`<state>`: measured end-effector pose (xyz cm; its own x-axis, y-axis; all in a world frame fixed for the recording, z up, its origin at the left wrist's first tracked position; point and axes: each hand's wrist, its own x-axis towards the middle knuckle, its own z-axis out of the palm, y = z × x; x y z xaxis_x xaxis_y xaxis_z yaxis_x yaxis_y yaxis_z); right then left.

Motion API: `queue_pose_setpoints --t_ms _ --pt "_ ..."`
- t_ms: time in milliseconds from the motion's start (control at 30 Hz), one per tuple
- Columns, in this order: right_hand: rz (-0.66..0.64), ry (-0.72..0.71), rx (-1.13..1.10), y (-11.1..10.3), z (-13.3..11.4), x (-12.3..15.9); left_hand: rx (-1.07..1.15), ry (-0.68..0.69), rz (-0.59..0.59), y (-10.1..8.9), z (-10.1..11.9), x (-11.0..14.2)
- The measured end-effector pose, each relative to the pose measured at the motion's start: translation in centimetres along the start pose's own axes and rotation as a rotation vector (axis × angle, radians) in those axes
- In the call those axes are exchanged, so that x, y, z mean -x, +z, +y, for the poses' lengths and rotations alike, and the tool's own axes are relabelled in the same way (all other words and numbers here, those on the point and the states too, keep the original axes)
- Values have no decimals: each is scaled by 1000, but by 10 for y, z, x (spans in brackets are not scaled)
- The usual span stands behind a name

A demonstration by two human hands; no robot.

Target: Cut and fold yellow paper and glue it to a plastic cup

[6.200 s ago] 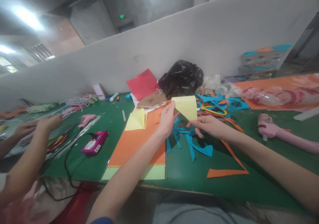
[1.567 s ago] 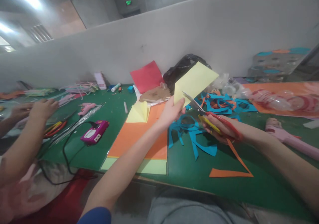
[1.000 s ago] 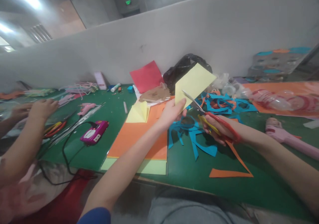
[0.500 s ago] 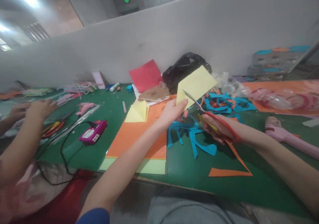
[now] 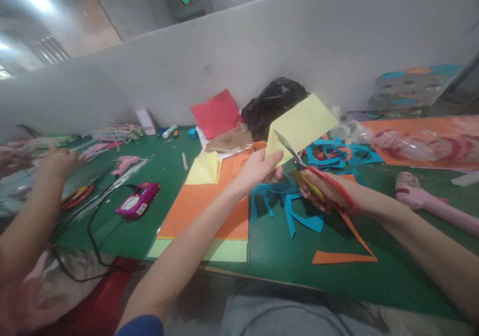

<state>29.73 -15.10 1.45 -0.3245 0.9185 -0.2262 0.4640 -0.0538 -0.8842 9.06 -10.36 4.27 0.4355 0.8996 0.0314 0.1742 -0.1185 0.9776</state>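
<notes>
My left hand point(image 5: 256, 170) pinches the lower left corner of a folded yellow paper point(image 5: 301, 125) and holds it up above the green table point(image 5: 277, 261). In my right hand point(image 5: 324, 191) is a pair of scissors with red and yellow handles point(image 5: 322, 181). Their blades point up and left and cross the paper's lower edge, close to my left thumb. Blue paper scraps point(image 5: 290, 211) lie on the table right below both hands.
Orange sheets point(image 5: 202, 211) over pale green ones lie at left, with another folded yellow paper point(image 5: 202, 169). A magenta corded tool point(image 5: 136, 207), pink glue guns point(image 5: 422, 201), a black bag point(image 5: 273, 106) and a red sheet point(image 5: 215, 119) surround them. Another person's arm point(image 5: 30, 226) works at far left.
Six seconds ago my right hand held no scissors; it now grips them. Over the last second the paper has tilted right and the blades have stayed on its lower edge.
</notes>
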Motion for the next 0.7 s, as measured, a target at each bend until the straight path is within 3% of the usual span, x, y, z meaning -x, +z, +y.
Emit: queue_pose_setpoints --t_ms 133,400,700 --pt "-50 29 -30 1 4 -4 11 4 -29 -1 0 0" --pt "-29 -77 -48 2 0 1 -73 37 -111 -2 -3 0" --pt "-2 -11 -12 4 13 -7 -86 39 -123 -3 -8 -2"
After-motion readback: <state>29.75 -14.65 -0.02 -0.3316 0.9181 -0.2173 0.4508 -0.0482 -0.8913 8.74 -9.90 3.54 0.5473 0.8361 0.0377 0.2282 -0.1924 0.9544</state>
